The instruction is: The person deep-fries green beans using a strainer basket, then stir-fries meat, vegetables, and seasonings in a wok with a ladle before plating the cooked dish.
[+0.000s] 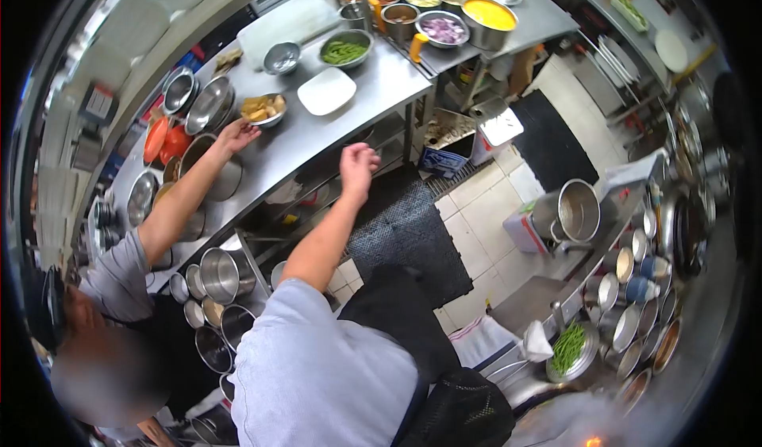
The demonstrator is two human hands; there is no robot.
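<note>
My left hand [359, 168] is in mid-air just off the edge of the steel counter [373, 90], its fingers loosely curled and slightly apart with nothing visible in them. Nearest to it on the counter is a white square plate [327, 92] with nothing on it. Behind the plate sits a metal bowl of green vegetable pieces [344, 51], beside a small metal bowl [282, 58]. My right hand is out of view. At the left, a co-worker's hand [240, 135] is against a bowl of tan food pieces [263, 109].
Pots of ingredients, including chopped purple onion [442, 30] and yellow liquid [489, 14], crowd the far counter. Black mats [413, 241] lie on the tiled floor. A large pot [577, 211] stands at right. Flame [594, 441] and smoke show near green beans [568, 349].
</note>
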